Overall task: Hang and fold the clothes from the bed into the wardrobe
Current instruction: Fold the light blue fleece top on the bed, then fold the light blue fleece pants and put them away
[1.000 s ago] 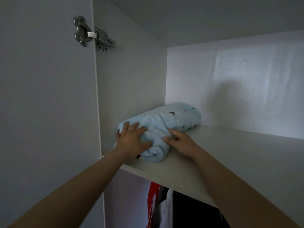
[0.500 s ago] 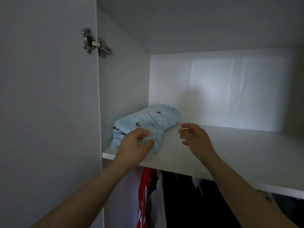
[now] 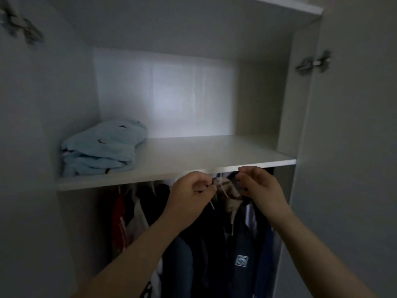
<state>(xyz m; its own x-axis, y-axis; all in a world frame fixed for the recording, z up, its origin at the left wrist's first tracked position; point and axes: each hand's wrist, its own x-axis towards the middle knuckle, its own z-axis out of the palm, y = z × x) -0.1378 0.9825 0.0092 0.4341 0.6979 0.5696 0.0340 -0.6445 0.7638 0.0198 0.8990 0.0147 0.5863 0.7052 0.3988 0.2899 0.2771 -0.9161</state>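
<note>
Motion blur is smearing the left hinge [image 3: 23,29] at the upper left, which the frame's edge is also cutting, and the right hinge [image 3: 313,62] at the upper right. The shelf [image 3: 193,155] is hiding the tops of the hanging clothes [image 3: 214,244]. Dimness is obscuring whether the left hand [image 3: 191,190] and right hand [image 3: 260,186] are gripping anything. The bottom edge is cropping both forearms, and the badge [image 3: 241,260] at lower centre is showing too small to read.

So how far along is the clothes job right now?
Done: a folded light blue garment lies on the shelf, at its left end. In hand: left hand and right hand, fingers curled, are at a beige hooded top among the hanging clothes below; the grip is unclear. Left: cannot tell; no unsorted clothes are in view.
</note>
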